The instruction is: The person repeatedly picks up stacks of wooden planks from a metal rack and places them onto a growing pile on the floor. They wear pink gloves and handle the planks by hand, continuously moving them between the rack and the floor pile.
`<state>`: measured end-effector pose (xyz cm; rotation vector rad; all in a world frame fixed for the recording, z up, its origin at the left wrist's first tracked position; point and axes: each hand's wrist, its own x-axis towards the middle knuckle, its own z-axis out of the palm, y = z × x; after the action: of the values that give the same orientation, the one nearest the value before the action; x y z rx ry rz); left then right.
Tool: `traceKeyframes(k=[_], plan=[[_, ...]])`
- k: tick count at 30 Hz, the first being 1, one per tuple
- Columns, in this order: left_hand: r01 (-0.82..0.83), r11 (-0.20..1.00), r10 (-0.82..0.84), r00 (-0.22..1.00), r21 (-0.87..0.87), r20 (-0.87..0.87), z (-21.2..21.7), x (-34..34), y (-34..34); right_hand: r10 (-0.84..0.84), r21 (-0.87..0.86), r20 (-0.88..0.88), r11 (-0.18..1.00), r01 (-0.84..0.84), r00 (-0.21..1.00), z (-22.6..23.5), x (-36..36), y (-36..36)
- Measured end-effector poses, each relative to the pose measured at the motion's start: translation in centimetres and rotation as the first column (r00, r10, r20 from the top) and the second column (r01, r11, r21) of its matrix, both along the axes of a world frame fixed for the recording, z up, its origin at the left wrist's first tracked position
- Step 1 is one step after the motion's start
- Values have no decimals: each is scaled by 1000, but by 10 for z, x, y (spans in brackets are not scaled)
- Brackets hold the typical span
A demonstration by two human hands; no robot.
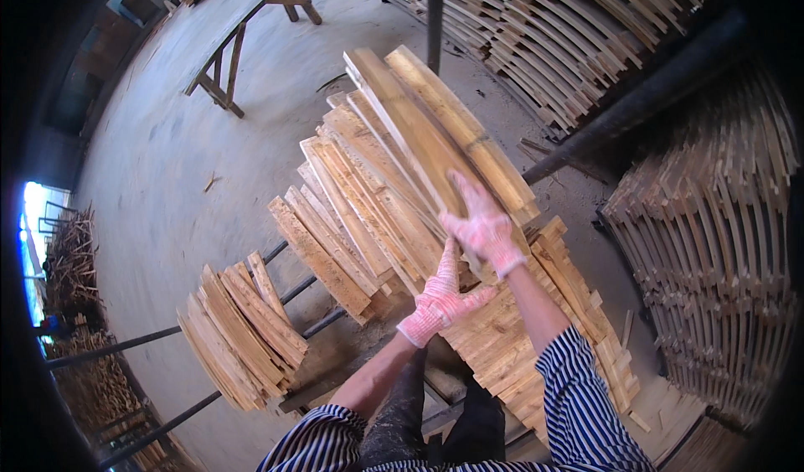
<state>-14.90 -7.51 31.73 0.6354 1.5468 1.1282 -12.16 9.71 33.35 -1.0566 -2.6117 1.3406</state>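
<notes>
My right hand (484, 231), in a pink-and-white knitted glove, grips a wooden plank (410, 128) near its close end, thumb toward the left edge and fingers over the top. The plank slants away to the upper left above a pile of similar boards. Just below and left, my left hand (440, 304), gloved alike, has its fingers stretched and thumb apart beside the near ends of the loose boards (368, 204). Another wide board (461, 128) lies to the right of the gripped plank. Under my right forearm is a neat stack of planks (511, 330).
Dark metal bars (126, 350) run under a smaller bundle of boards (243, 330) at the left. Tall stacks of slats (712, 246) stand at the right, with a thick dark pipe (578, 145) nearby. A wooden trestle table (243, 32) stands farther off on the concrete floor.
</notes>
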Motion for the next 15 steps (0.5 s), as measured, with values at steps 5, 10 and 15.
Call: traceKeyframes(k=[5, 10, 15], plan=[[-62, 997, 63, 998, -40, 19, -22, -17, -53, -69, 161, 306, 987, 19, 950, -40, -58, 9], [-266, 962, 258, 834, -55, 488, -24, -32, -44, -94, -112, 81, 988, 103, 992, -15, -14, -5], [-484, 875, 303, 554, 4, 776, -29, -50, -9, -108, -537, -205, 843, -20, 973, 39, 101, -96]])
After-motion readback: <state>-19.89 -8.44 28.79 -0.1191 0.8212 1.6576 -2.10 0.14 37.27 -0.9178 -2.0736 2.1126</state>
